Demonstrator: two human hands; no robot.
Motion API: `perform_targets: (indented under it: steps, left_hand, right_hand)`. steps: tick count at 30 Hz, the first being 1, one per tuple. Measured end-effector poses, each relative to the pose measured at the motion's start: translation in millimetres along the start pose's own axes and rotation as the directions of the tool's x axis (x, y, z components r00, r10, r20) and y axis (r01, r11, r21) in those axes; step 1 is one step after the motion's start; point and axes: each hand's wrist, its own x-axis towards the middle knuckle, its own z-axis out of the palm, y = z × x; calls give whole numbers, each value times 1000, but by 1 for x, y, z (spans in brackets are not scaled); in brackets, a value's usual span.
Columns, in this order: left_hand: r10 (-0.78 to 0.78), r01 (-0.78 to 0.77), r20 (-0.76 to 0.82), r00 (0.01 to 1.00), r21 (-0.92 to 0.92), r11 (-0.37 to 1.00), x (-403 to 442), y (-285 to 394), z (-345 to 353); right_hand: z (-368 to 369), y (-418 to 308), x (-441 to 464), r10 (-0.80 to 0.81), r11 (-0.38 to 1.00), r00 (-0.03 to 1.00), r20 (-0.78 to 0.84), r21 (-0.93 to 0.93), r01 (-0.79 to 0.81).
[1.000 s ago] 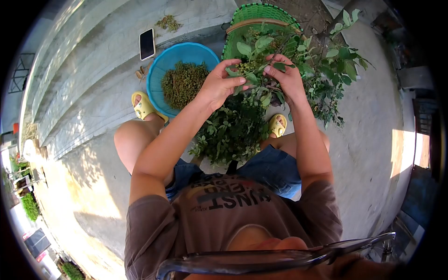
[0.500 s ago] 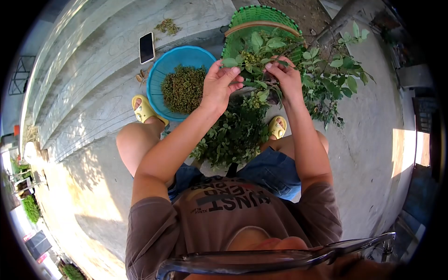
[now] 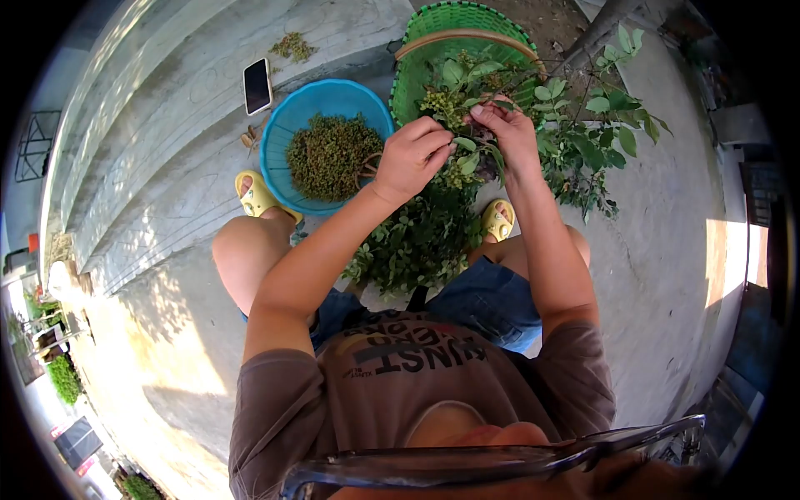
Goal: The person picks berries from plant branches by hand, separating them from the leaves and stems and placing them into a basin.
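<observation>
My right hand (image 3: 510, 137) pinches a leafy branch (image 3: 471, 150) bearing clusters of small green berries (image 3: 446, 107). My left hand (image 3: 412, 158) is closed, its thumb and fingertips together at the left side of this branch; exactly which part they grip is hidden. Left of my hands, a blue plastic basin (image 3: 279, 150) contains a heap of small greenish-brown berries (image 3: 329, 158). Beyond the branch stands a green woven basket (image 3: 417, 62) with a brown handle, leafy sprigs inside it. A pile of leafy branches (image 3: 417, 242) lies between my legs.
A phone (image 3: 257, 86) lies on the concrete step left of the basin, near a small scatter of berries (image 3: 292, 47). More leafy branches (image 3: 596, 150) spread to the right of the basket. Yellow sandals (image 3: 257, 196) are on my feet. Concrete steps (image 3: 150, 158) rise at the left.
My left hand has turned, moved slightly right and down, and its fingers have curled in. A leaf that stuck out beside it no longer shows there. My right hand stays on the branch.
</observation>
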Motion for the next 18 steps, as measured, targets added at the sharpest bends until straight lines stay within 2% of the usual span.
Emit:
perform_targets:
  steps: [4, 6, 10, 13, 15, 17, 18]
  left_hand:
    - [1, -5, 30, 1000, 123, 992, -2, -3, 8]
    - [56, -69, 67, 996, 214, 974, -1, -5, 11]
    - [58, -71, 65, 996, 209, 975, 3, -2, 4]
    - [-13, -5, 114, 993, 152, 988, 4, 5, -9]
    - [9, -13, 91, 996, 53, 999, 5, 2, -13]
    - [1, -3, 55, 999, 41, 999, 7, 2, -16]
    - [-66, 66, 5, 998, 16, 998, 11, 5, -19]
  right_hand:
    - [-5, 4, 3, 27, 1000, 1000, 5, 16, -27]
    - [-6, 4, 2, 22, 998, 1000, 21, 51, -23]
    - [-10, -5, 1, -3, 997, 1000, 14, 77, 2]
    - [-13, -6, 1, -2, 999, 1000, 19, 33, 2]
    - [-13, -4, 1, 10, 999, 1000, 25, 30, -10]
    - [-12, -5, -1, 19, 1000, 999, 32, 24, -20]
    - [-10, -7, -1, 8, 1000, 999, 49, 8, -9]
